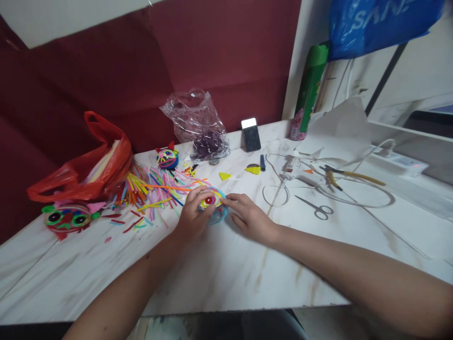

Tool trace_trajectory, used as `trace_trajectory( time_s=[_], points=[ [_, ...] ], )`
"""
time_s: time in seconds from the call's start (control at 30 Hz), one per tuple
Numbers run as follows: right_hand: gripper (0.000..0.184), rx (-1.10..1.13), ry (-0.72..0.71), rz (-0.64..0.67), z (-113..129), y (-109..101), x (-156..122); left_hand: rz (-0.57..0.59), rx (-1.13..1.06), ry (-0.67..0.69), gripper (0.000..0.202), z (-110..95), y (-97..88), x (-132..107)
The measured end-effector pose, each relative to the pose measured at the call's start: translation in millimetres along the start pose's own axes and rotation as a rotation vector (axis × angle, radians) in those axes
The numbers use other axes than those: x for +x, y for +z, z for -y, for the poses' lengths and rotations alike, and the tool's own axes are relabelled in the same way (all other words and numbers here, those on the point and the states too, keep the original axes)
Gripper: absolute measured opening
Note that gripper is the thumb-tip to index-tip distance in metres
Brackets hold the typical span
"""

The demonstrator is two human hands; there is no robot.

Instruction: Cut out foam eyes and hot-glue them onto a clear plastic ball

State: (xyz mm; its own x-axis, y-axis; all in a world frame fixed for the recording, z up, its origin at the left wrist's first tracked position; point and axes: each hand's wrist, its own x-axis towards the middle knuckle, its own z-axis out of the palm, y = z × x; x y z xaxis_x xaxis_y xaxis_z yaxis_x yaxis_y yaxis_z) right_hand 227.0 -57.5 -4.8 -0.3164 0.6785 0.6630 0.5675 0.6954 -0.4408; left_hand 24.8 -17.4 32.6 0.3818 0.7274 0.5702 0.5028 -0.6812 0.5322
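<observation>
A small round craft ball (212, 205), blue with yellow rings and a red centre, rests on the white marbled table (230, 269) between my two hands. My left hand (193, 215) curls round its left side with the thumb on top. From the right, my right hand (247, 217) presses its fingertips against the ball's edge, fingers together. A pile of coloured foam strips (155, 186) lies just behind my left hand.
A red plastic bag (88, 165) and a finished red mask figure (67, 218) lie at left. A small finished ball face (167, 157), clear bag (198, 125), phone (250, 134), green spray can (307, 89), scissors (316, 208), pliers (347, 177), glue gun (292, 167) and cable lie behind.
</observation>
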Motion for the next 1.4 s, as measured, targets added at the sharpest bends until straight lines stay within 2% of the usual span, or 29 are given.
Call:
trace_trajectory(
  time_s=[0.3, 0.6, 0.77, 0.87, 1.13, 1.2, 1.27, 1.33, 1.4],
  points=[
    [0.039, 0.016, 0.023, -0.062, 9, -8, 6, -0.020, 0.002, 0.028, 0.022, 3, 8.2, -2],
    [0.037, 0.049, 0.104, -0.069, 4, -13, 8, -0.054, -0.124, -0.071, 0.025, 14, 3.7, 12],
    [0.038, -0.026, -0.036, -0.104, 6, -12, 24, -0.028, -0.077, -0.044, 0.025, 2, 7.7, 13],
    [0.039, -0.066, -0.127, -0.079, 10, -8, 31, -0.038, -0.026, -0.017, 0.024, -4, 13.2, 11],
    [0.041, -0.064, -0.162, -0.053, 11, 9, 21, -0.059, -0.012, 0.003, 0.029, -6, 17.3, 10],
    [0.043, -0.057, -0.159, -0.045, 11, 9, 19, -0.042, -0.070, 0.002, 0.037, -6, 14.1, 9],
    [0.047, -0.048, -0.151, -0.037, 11, 9, 18, 0.014, -0.173, -0.010, 0.055, -5, 8.5, 8],
    [0.049, -0.046, -0.145, -0.037, 10, 8, 18, 0.088, -0.286, -0.025, 0.072, 1, 1.6, 7],
    [0.051, -0.049, -0.136, -0.048, 9, 7, 17, 0.142, -0.414, -0.059, 0.080, 12, -4.9, 8]
  ],
)
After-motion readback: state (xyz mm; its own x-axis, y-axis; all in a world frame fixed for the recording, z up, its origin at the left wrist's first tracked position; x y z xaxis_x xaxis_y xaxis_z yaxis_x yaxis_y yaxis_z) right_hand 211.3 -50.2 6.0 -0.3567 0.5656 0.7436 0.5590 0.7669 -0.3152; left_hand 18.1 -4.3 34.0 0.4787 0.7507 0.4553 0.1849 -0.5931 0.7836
